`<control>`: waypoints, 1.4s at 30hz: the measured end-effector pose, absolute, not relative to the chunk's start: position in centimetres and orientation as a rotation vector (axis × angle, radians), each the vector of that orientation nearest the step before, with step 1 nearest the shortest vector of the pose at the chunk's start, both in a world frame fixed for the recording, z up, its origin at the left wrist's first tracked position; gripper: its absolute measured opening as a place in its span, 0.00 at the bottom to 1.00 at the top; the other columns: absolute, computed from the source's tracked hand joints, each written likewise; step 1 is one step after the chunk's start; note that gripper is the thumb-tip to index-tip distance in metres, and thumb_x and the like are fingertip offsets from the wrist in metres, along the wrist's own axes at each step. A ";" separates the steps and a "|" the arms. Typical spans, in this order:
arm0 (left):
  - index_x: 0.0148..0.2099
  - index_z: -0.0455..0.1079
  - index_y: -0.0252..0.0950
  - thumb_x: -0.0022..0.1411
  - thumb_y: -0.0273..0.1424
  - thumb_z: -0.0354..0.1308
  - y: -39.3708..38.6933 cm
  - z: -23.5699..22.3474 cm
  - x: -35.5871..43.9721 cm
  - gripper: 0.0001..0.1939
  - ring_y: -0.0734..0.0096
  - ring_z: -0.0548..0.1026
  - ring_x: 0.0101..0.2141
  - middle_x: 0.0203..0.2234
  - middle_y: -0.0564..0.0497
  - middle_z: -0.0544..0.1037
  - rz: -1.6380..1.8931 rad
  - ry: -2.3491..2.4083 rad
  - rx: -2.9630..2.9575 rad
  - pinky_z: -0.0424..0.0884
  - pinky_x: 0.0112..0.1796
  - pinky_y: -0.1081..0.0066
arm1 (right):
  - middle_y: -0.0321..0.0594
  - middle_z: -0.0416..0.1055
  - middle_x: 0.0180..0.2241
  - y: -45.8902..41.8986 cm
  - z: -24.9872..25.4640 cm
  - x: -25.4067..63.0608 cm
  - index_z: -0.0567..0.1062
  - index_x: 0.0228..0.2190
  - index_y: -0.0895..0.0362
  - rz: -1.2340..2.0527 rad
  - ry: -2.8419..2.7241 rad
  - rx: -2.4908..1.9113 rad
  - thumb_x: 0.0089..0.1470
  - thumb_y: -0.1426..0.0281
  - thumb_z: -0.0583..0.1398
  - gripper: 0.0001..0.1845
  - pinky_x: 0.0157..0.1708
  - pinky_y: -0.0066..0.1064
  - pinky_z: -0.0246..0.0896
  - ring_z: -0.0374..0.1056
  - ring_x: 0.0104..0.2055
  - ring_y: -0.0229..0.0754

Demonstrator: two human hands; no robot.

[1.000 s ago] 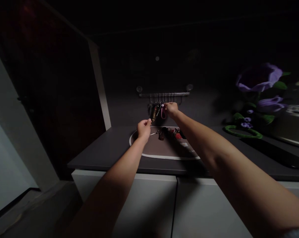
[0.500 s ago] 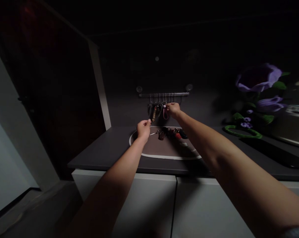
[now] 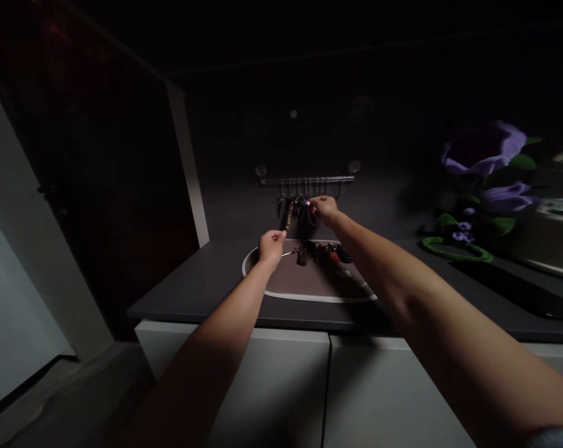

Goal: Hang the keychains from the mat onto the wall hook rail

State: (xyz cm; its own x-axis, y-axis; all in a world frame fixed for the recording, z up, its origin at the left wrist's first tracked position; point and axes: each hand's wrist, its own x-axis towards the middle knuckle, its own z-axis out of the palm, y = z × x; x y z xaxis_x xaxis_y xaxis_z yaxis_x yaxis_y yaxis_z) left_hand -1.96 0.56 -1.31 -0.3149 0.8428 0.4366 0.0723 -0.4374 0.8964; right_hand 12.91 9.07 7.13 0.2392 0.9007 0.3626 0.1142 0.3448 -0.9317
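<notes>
A metal hook rail (image 3: pixel 309 180) is fixed to the dark wall on two suction cups, with several keychains hanging from it. My right hand (image 3: pixel 325 209) is closed in a pinch on a pink loop keychain (image 3: pixel 310 214) just under the rail. My left hand (image 3: pixel 271 243) is lower and to the left, fingers pinched together near the bottom of a brown hanging keychain (image 3: pixel 289 215); what it grips is too small to make out. Below lies an oval tray (image 3: pixel 262 287) with a white rim, holding several more keys and keychains (image 3: pixel 321 252).
The tray sits on a dark countertop (image 3: pixel 192 286) above white cabinet doors (image 3: pixel 281 392). Purple artificial flowers (image 3: pixel 486 155) and a metal container (image 3: pixel 549 233) stand at the right. A white door frame (image 3: pixel 188 168) and dark doorway are at the left. The light is dim.
Both hands stayed almost in place; my right hand shifted slightly along the rail with the pink keychain, and my left hand rose a little toward the brown keychain.
</notes>
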 end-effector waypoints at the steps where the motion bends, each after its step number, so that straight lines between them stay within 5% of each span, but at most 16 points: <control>1: 0.27 0.68 0.31 0.52 0.27 0.56 0.5 -1.3 -1.9 0.04 0.79 0.63 0.20 0.17 0.55 0.68 1.794 1.204 1.373 0.60 0.26 0.76 | 0.31 0.60 0.12 9.0 7.1 13.0 0.70 0.22 0.63 0.727 -1.232 -1.089 0.47 0.77 0.56 0.05 0.14 0.20 0.49 0.52 0.12 0.27; 17: 0.31 0.72 0.32 0.50 0.23 0.55 1.2 -2.5 -2.3 0.05 0.74 0.69 0.26 0.23 0.50 0.72 1.538 1.495 1.852 0.64 0.31 0.74 | 0.31 0.63 0.16 8.1 6.2 13.9 0.67 0.23 0.62 0.878 -1.265 -0.999 0.46 0.81 0.56 0.04 0.18 0.19 0.53 0.56 0.15 0.27; 22: 0.37 0.74 0.35 0.52 0.24 0.55 0.7 -2.6 -2.3 0.09 0.69 0.70 0.36 0.34 0.46 0.74 1.288 1.676 2.251 0.64 0.40 0.71 | 0.35 0.68 0.25 8.2 5.2 14.1 0.69 0.30 0.62 0.720 -1.262 -1.102 0.42 0.79 0.60 0.08 0.29 0.23 0.61 0.63 0.24 0.29; 30: 0.44 0.72 0.40 0.55 0.29 0.54 0.2 -2.6 -2.0 0.13 0.63 0.67 0.44 0.41 0.45 0.73 0.979 1.828 2.475 0.61 0.44 0.68 | 0.44 0.70 0.38 6.0 3.9 14.0 0.71 0.36 0.61 0.437 -1.325 -1.270 0.42 0.78 0.57 0.15 0.43 0.29 0.59 0.66 0.39 0.37; 42: 0.37 0.75 0.40 0.54 0.27 0.55 0.2 -2.6 -1.8 0.10 0.59 0.69 0.41 0.37 0.44 0.76 1.002 1.849 2.430 0.61 0.42 0.65 | 0.43 0.71 0.37 -0.4 -0.1 13.6 0.71 0.37 0.60 0.312 -1.568 -1.203 0.45 0.77 0.54 0.15 0.43 0.31 0.59 0.66 0.39 0.38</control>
